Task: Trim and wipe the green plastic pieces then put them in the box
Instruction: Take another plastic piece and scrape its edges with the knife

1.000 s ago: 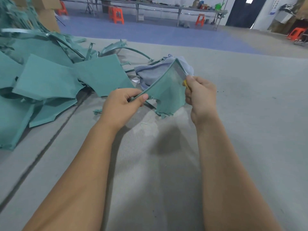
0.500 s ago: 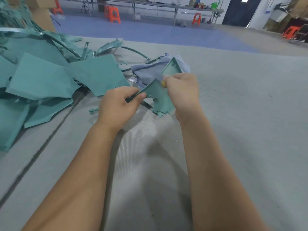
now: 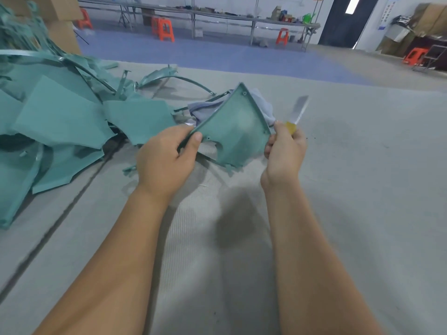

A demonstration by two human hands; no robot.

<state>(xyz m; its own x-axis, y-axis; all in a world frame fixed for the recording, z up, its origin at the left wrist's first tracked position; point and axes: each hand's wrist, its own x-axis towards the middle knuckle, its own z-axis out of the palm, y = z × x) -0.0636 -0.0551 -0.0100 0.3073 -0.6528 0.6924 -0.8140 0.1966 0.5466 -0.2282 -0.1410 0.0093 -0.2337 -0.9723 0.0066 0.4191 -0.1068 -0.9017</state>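
Triangular green plastic piece held tilted above the grey bench, apex pointing far, ragged edge near. Left hand fingers pinching its left corner; right hand fingers clenched round a yellow-handled knife, blade pointing far-right.

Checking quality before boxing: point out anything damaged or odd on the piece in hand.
The green piece held by the left hand has a ragged lower edge with a curved notch. The right hand grips a knife, blade up.
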